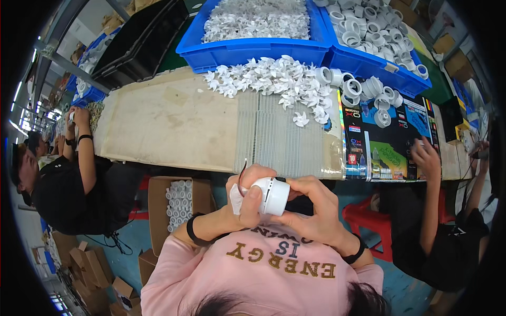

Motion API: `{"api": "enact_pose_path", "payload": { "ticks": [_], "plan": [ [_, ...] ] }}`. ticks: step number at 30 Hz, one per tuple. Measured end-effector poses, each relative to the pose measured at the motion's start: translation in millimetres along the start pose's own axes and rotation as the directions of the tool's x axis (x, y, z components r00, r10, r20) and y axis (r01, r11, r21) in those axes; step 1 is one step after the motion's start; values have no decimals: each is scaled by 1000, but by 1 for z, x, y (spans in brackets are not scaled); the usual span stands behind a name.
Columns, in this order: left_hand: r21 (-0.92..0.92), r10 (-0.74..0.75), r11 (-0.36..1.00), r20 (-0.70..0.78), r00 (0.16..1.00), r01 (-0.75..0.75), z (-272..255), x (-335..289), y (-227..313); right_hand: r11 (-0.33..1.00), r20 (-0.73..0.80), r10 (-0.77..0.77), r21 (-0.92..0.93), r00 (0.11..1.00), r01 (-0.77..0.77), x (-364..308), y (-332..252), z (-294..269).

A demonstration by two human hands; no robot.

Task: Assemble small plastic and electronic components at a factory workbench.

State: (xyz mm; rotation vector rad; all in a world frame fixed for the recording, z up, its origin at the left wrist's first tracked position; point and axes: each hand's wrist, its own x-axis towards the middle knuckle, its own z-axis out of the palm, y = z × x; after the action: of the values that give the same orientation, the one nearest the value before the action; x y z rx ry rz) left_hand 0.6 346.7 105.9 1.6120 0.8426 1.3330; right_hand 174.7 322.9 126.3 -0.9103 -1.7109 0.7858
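Observation:
In front of my chest, just off the table's near edge, I hold a white cylindrical plastic housing [275, 196] lying on its side. A dark slotted band runs around it, and a thin dark red wire curves up at its left. Around its left end my left hand [247, 197] is closed, with the thumb across the top. My right hand [316, 210] grips the wider right end between thumb and fingers. Something white shows in the left palm, too covered to make out. Straight ahead on the table lies a pile of small white bladed impellers [263, 79].
Beyond the pile stand a blue bin [253, 52] of impellers and another blue bin [369, 63] of white rings. Loose white rings [371, 87] lie on the printed cardboard. A carton [155, 203] of white cylinders is below at left. Co-workers sit on both sides; a black crate [137, 47] stands back left.

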Motion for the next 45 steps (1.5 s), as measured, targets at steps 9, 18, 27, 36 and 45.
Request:
{"api": "enact_pose_path", "payload": {
  "ticks": [9,18,27,36,45],
  "plan": [
    [4,-81,997,-29,996,81,1,12,-5,974,-50,51,225,997,-38,3,27,21],
    [-490,-598,716,-62,799,497,17,36,-9,883,-161,-193,-458,968,100,26,35,33],
    [-41,-5,999,3,1000,5,-9,41,-8,888,33,-149,-435,988,149,22,11,28],
    [-39,11,999,-39,999,-12,-8,37,-6,874,76,-192,-440,978,206,20,14,28],
    [-942,-646,-225,336,686,249,-28,49,-54,939,4,-50,-340,999,48,22,31,25]
  ]
}}
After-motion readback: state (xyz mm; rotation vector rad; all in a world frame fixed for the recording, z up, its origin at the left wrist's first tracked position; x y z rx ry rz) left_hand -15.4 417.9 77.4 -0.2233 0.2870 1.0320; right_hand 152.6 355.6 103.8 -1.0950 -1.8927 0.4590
